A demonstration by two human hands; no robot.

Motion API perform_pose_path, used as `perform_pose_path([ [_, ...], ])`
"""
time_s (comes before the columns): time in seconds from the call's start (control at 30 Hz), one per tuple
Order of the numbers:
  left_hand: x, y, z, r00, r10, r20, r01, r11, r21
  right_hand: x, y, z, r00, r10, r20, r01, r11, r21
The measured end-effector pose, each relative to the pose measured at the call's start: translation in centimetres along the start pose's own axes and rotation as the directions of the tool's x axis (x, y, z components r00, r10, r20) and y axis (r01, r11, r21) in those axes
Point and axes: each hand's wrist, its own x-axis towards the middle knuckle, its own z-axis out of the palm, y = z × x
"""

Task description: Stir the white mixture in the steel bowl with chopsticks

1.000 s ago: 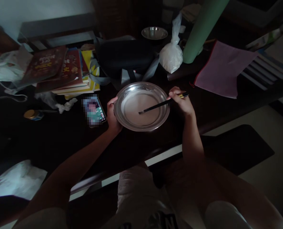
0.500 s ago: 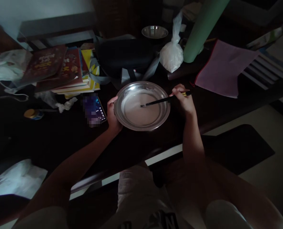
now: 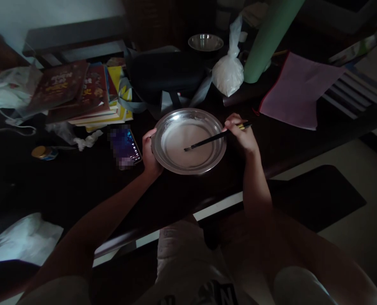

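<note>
A shiny metal bowl (image 3: pixel 188 168) stands on the dark table in front of me, with a pale, milky mixture (image 3: pixel 182 137) across its bottom. My left hand (image 3: pixel 149 150) grips the bowl's left side, thumb at the rim and the other fingers hidden beneath. Held in my right hand (image 3: pixel 240 132), just past the right rim, are black chopsticks (image 3: pixel 209 139) with gold bands near the top. They lie close together and slant down to the left over the bowl. Their tips, smeared with pale residue, are at the mixture near the middle.
Left of the bowl lies a lit phone (image 3: pixel 126 146), with a small jar (image 3: pixel 44 153) farther left. Books (image 3: pixel 64 89), a black bag (image 3: pixel 167 76), a tied bag of white powder (image 3: pixel 228 75), a green cylinder (image 3: pixel 267 46) and a smaller metal bowl (image 3: pixel 205 42) stand behind; a pink cloth pouch (image 3: pixel 298 95) lies right.
The chopstick tips have moved slightly left and toward me inside the bowl. My right hand has shifted a little left with them. My left hand and the bowl have stayed put.
</note>
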Motion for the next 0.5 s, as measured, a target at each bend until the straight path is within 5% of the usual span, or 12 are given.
perform_pose_path([
  [0.17, 0.18, 0.1, 0.05, 1.0, -0.025, -0.018, 0.025, 1.0, 0.014, -0.04, -0.13, -0.07, 0.996, 0.003, -0.087, -0.004, 1.0, -0.016],
  [0.33, 0.2, 0.31, -0.16, 0.999, -0.047, 0.018, 0.047, 0.999, -0.005, -0.07, -0.03, 0.03, 1.0, -0.003, 0.001, 0.003, 1.0, -0.002],
  [0.5, 0.26, 0.2, -0.31, 0.998, -0.051, 0.041, 0.051, 0.999, -0.001, 0.0, 0.02, -0.24, 0.997, -0.034, -0.073, 0.034, 0.999, -0.005],
])
